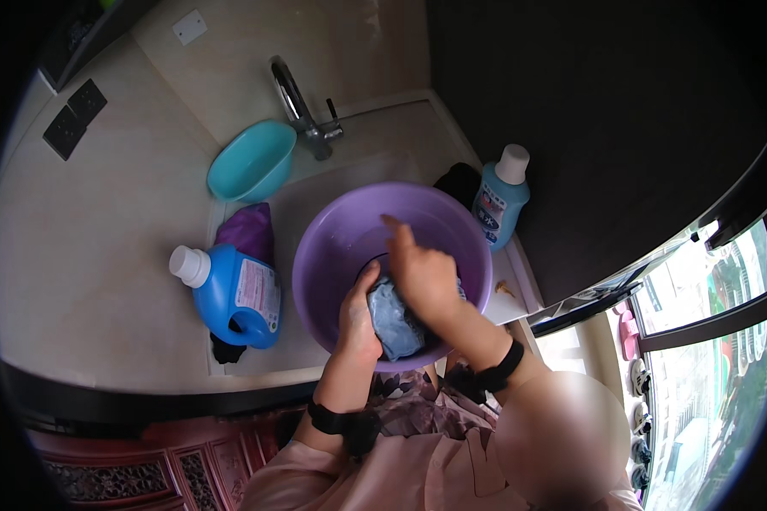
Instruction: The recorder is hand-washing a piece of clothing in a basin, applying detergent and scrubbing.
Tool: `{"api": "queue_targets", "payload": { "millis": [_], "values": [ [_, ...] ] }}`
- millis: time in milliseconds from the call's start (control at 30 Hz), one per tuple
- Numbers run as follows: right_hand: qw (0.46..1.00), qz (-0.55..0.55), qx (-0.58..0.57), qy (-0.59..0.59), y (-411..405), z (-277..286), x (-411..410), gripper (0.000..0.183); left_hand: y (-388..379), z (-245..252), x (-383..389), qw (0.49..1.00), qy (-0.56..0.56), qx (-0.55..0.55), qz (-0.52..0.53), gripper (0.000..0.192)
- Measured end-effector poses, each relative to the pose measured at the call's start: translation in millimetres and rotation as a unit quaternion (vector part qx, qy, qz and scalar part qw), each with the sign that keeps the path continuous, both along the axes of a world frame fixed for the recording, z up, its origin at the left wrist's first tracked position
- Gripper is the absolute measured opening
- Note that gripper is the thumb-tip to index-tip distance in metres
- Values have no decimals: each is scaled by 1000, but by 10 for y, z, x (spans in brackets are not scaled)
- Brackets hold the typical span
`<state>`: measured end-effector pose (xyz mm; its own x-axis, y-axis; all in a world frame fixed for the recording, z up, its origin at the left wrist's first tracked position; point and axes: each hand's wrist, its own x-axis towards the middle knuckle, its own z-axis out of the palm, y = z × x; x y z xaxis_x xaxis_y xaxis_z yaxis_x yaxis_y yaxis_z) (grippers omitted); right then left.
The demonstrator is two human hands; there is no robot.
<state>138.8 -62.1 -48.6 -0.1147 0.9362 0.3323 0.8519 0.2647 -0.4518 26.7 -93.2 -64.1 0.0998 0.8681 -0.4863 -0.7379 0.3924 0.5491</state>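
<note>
Before me a purple plastic basin [332, 223] rests over the sink. My left hand [359, 319] is inside its near part, gripping a bunched light-blue denim cloth [393, 322] between thumb and fingers; most of those fingers are hidden behind it. Over the cloth's upper right side lies my right hand [422, 271], back of the hand upward, its index finger stretched towards the basin's far wall. Whether the right hand's other fingers grip the cloth cannot be told. Some dark and striped cloth shows in part beneath my right hand.
A blue detergent jug [220, 287] and purple cloth [249, 233] lie left of the basin. Behind stand a turquoise tub [252, 160] and a chrome faucet [300, 108]. On the right are a light-blue bottle [502, 198], black cloth [458, 182] and a small brown object [505, 289].
</note>
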Motion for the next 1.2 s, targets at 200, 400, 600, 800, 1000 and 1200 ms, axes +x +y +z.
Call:
{"api": "queue_targets", "payload": {
  "millis": [200, 400, 600, 800, 1000, 1200],
  "values": [
    [925, 81, -93, 361, 59, 115, 307, 35, 112, 86, -192, 998, 32, -53, 12, 30],
    [930, 174, -116, 301, -62, -1, 388, 31, 117, 115, -255, 996, 68, -46, 38, 33],
    [897, 78, -113, 420, -141, -31, 230, 31, 57, 186, -28, 991, 111, 73, 31, 33],
    [965, 136, 168, 147, -430, 67, -230, 22, 50, -484, -141, 980, -11, 195, 44, 36],
    [971, 123, 198, 49, -518, 150, -386, 23, 183, -624, -270, 973, -84, 212, 26, 34],
    [985, -20, 173, 3, -41, 26, -11, 29, -97, 135, 280, 986, 129, 65, 80, 39]
  ]
}}
